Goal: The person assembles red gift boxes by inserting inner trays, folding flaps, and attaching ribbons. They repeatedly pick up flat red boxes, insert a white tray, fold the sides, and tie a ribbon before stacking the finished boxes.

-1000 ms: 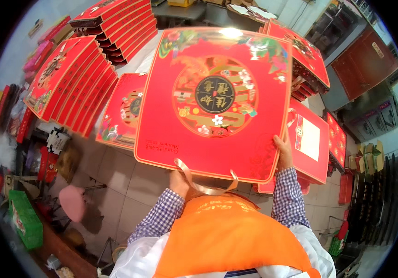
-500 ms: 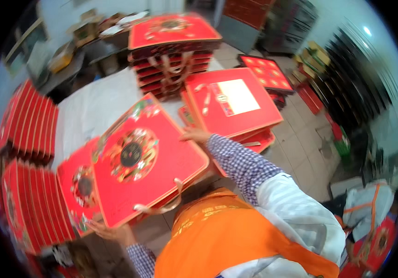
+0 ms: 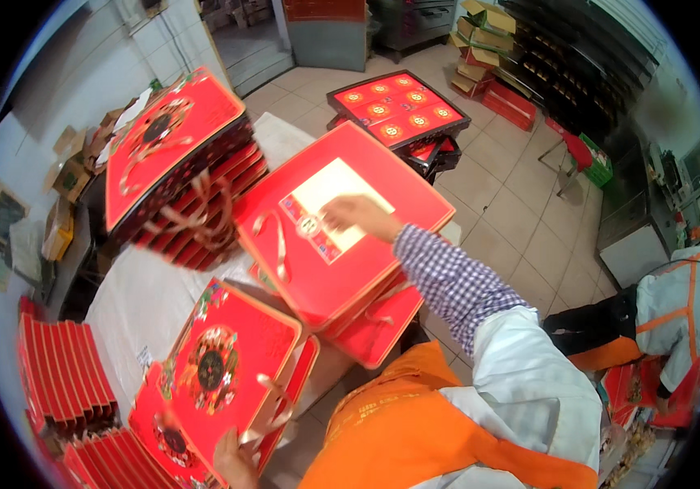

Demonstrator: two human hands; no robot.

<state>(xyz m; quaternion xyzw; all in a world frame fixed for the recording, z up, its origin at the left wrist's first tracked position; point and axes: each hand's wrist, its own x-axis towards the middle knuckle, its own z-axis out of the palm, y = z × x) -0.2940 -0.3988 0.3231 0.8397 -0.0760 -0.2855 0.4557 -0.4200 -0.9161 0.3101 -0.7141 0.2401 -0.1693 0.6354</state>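
Note:
My left hand (image 3: 234,461) grips the near edge of a flat red gift box (image 3: 224,367) with a dark round emblem and a ribbon handle; the box lies on another like it at the table's front left. My right hand (image 3: 356,215) reaches forward, fingers resting on the white label of a large red box (image 3: 338,220) that tops a stack in the middle of the table. The fingers lie flat on the lid and hold nothing.
A tall pile of red boxes with ribbon handles (image 3: 175,163) stands at the table's far left. Upright red boxes (image 3: 65,379) line the left edge. A dark tray of round red items (image 3: 399,106) sits beyond. Another person in orange and white (image 3: 660,318) bends at the right.
The view has swung to the right. The emblem box has come down from in front of me onto the left pile, and my right hand has left it for the labelled box.

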